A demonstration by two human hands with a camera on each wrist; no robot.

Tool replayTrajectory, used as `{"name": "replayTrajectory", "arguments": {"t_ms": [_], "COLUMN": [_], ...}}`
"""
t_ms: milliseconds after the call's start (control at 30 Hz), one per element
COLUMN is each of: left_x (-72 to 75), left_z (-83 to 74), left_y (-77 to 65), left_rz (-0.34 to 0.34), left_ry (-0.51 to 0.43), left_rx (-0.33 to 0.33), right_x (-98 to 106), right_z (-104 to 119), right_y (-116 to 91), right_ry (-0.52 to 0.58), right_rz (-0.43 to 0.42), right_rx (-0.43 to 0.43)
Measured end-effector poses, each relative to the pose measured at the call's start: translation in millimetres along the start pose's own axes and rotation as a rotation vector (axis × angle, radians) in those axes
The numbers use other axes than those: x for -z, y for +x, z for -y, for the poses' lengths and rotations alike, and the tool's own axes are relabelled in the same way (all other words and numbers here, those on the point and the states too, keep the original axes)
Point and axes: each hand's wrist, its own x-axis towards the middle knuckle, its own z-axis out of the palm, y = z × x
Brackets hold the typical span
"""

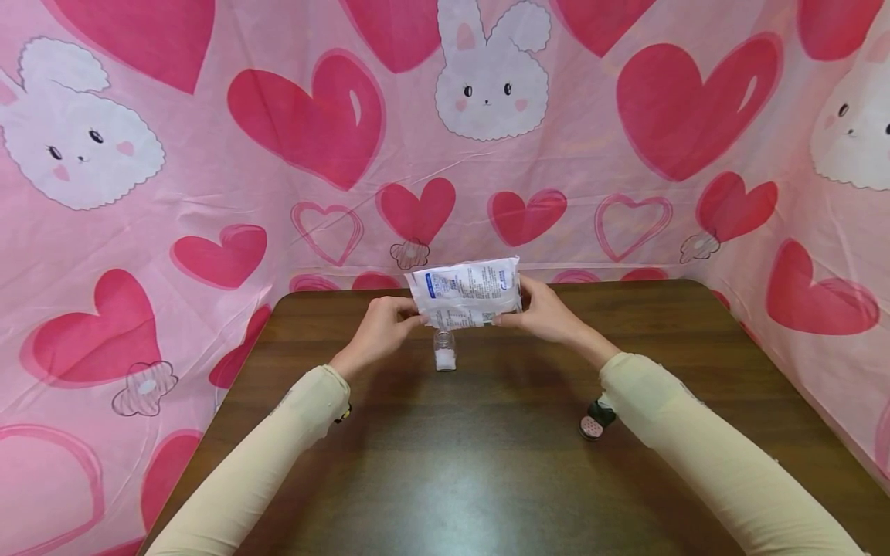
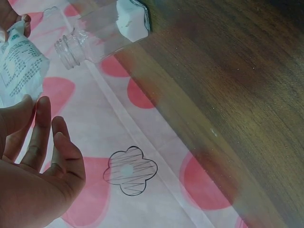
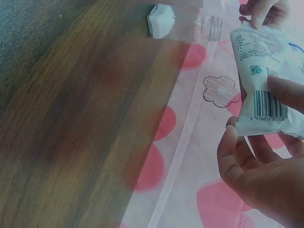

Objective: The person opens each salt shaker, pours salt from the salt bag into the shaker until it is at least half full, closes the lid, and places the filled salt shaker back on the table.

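Observation:
Between both hands, a white printed plastic packet (image 1: 466, 293) is held up above the far part of the table. My left hand (image 1: 385, 324) pinches its lower left corner between thumb and fingers, as the left wrist view also shows. Around the packet's right end my right hand (image 1: 545, 309) grips, thumb on the front beside the barcode (image 3: 270, 104) and fingers behind. Just below the packet, a small clear jar (image 1: 445, 352) without a lid stands upright on the table. White material (image 2: 132, 20) fills its lower part.
The dark wooden table (image 1: 445, 463) reaches back to a pink curtain (image 1: 487, 170) with hearts and rabbits. Under the right forearm lies a small dark object with a pink dotted face (image 1: 592, 427). Tiny white specks are scattered over the wood in the right wrist view.

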Motion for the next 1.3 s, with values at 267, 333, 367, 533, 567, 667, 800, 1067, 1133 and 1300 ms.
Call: {"name": "replayTrajectory", "arguments": {"t_ms": [267,333,367,533,567,667,800,1067,1133,1300], "left_x": [0.3,0.4,0.4,0.5,0.5,0.6,0.6,0.9,1.0,1.7], "left_z": [-0.7,-1.3,-1.4,-2.6,-2.8,-3.6,-4.6,-4.1,-4.0,-4.5], "left_y": [-0.2,0.0,0.2,0.5,0.6,1.0,1.3,1.1,1.0,0.9], "left_rz": [0.004,0.004,0.002,0.002,0.002,0.002,0.003,0.002,0.003,0.001], "left_ry": [-0.007,-0.006,-0.004,-0.001,-0.002,-0.003,0.000,0.001,0.000,0.001], "left_rx": [-0.001,0.001,0.001,-0.006,-0.010,-0.015,-0.011,-0.003,-0.004,-0.002], "right_x": [0.5,0.6,0.7,1.1,1.1,1.5,2.1,1.6,1.5,1.1], "right_z": [1.5,0.8,0.6,-0.3,-0.5,-1.1,-1.8,-0.8,-0.5,0.2], "right_y": [-0.4,-0.2,-0.2,-0.7,-0.8,-1.1,-1.4,-1.0,-0.8,-1.1], "right_ry": [-0.002,-0.002,-0.003,0.000,0.002,0.005,0.009,0.004,0.007,0.008], "right_rz": [0.000,-0.001,-0.002,-0.005,-0.005,-0.006,-0.008,-0.007,-0.006,-0.005], "right_rx": [0.004,0.000,-0.002,0.004,0.005,0.011,0.015,0.021,0.016,0.017]}}
